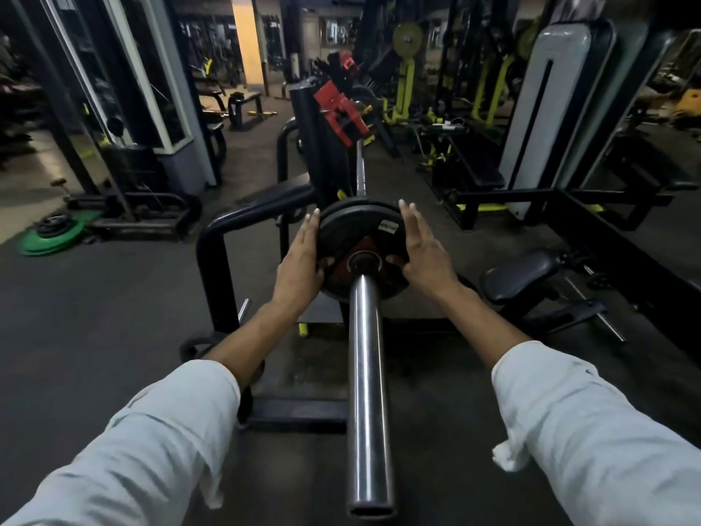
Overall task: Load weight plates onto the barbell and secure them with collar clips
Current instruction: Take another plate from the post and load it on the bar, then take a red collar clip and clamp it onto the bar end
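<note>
A black weight plate [356, 231] with a red centre sits on the steel barbell sleeve [368, 373], which points toward me. My left hand [301, 265] holds the plate's left edge, fingers flat along the rim and thumb on its face. On the right edge my right hand [423, 252] grips the same way. The barbell's thin shaft [360, 165] runs away beyond the plate to a rack with red holders [341, 112]. No collar clip shows on the sleeve.
The black tubular frame [216, 260] of a bench stands left of the bar. Green and black plates [53, 233] lie on the floor at far left. A padded seat [523, 275] is at right, with yellow and black machines behind.
</note>
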